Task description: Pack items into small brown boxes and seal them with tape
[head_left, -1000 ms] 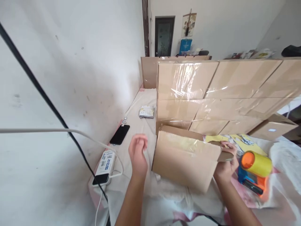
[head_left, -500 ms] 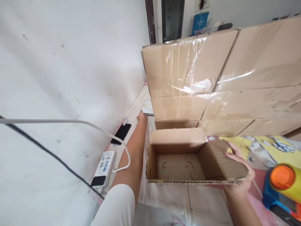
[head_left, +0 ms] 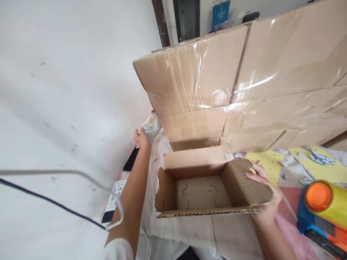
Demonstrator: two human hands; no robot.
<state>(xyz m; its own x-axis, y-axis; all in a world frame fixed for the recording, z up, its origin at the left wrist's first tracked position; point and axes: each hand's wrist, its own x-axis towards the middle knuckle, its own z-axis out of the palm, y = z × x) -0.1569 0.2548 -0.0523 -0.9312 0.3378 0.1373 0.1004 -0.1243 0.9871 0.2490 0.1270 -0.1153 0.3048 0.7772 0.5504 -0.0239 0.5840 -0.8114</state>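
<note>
My right hand [head_left: 265, 191] grips the right flap of a small open cardboard box [head_left: 189, 213], its thumb and fingers wrapped round the brown board. The inside of the box is bare, with curved cut lines in its bottom. Farther off, by the white wall, my left hand [head_left: 142, 137] is closed on a clear plastic packet [head_left: 152, 124] with a white and yellow print. Part of that packet lies behind the corner of a large taped cardboard panel [head_left: 189, 86].
A black phone [head_left: 131, 159] and a white power bank [head_left: 115, 195] lie along the wall under my left arm. A pale cable [head_left: 81, 174] loops across the forearm. At the right sits a blue, yellow and orange toy [head_left: 322, 206] on patterned cloth.
My left hand has lifted the packet off the surface and tilted it up by the wall. The camera view has shifted, while my right hand keeps hold of the box.
</note>
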